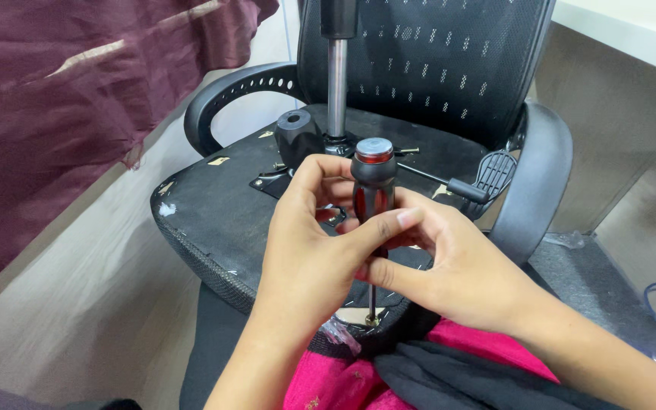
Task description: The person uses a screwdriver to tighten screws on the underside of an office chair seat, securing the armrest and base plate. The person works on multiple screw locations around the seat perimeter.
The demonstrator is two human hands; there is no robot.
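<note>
Screwdriver: black-and-red plastic-handled screwdriver (373,190) with slim steel shaft — upright, tip on a screw at the seat's 6 o'clock edge.
Left hand (309,250): fingers clamped around the handle.
Right hand (457,269): fingers closed on the lower handle, index laid across it.
Seat: upturned black mesh office chair seat (206,205) — steel gas cylinder (336,83) at 12 o'clock.

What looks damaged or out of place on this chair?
The chair lies tipped, its seat underside facing up and the gas cylinder sticking out. The underside's fabric is scuffed, with torn patches near the edges. Both hands, left and right, hold a screwdriver upright at a screw on the near edge.
</note>
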